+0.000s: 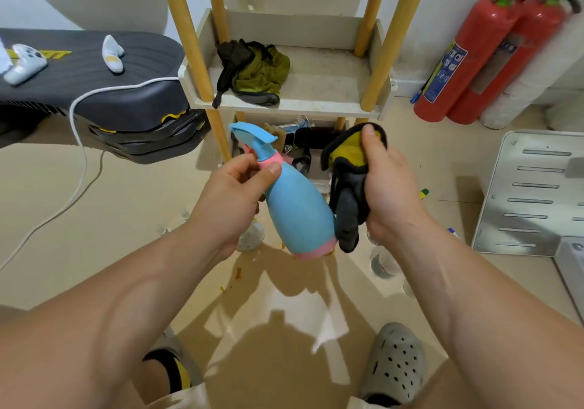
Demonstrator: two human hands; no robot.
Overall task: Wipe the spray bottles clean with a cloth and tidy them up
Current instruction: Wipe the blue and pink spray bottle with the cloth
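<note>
Head view has your left hand (234, 193) curled round the pink collar of the spray bottle (297, 209), thumb laid on the blue shoulder just below it. The bottle is off the floor in front of the shelf unit (284, 105), tilted, with its nozzle up and away from you and its pink base toward you.

Your right hand (388, 187) grips the cloth (347, 197) in a bunch, thumb pressing its yellow face; the grey side hangs just beside the bottle's right flank, and whether it touches the plastic I cannot tell.

Expect the bottle to be smooth, hard plastic, probably light; its walls are opaque, so you cannot judge how full it is. The body tapers and looks glossy, so it may slip once damp; the collar under the trigger is the sure hold, and you have it. Keep your fingers off the trigger lever, or it may spray.

The cloth is soft and will fold round the curve; wrap it about the wide lower body and turn the bottle from the neck. A second cloth (256, 70) lies crumpled on the shelf tier above.
</note>
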